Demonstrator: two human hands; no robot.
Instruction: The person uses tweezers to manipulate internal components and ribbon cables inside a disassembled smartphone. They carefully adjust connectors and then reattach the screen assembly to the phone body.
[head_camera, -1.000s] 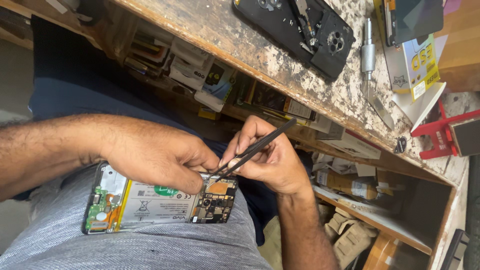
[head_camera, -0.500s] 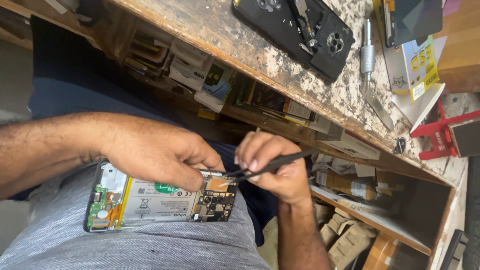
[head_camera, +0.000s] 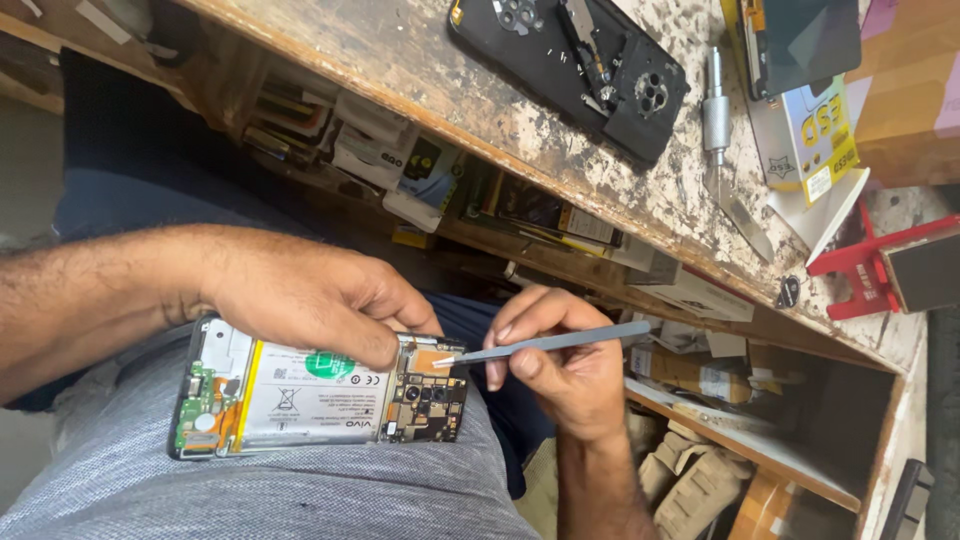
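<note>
An opened phone (head_camera: 320, 392) lies on the person's lap, on the grey trousers (head_camera: 250, 495), with its back cover off. Its white battery and the dark circuit board with the camera modules are visible. The left hand (head_camera: 310, 300) comes from the left side and rests on the upper edge of the phone; its fingers are curled and press down on the phone frame near the board, so the phone is held steady. The right hand (head_camera: 560, 365) is closed around grey metal tweezers (head_camera: 545, 343). The tweezers lie almost level, and their tip touches the upper right corner of the phone, just beside the left fingertips.

Above the lap is a worn wooden worktop (head_camera: 480, 100). On it, near the far edge, lie a black phone back cover (head_camera: 570, 70) with tools on it and a metal screwdriver (head_camera: 718, 120). A red holder (head_camera: 870, 265) stands near the right edge of the worktop. Under the worktop, a shelf (head_camera: 450, 190) is filled with small boxes and packets.
</note>
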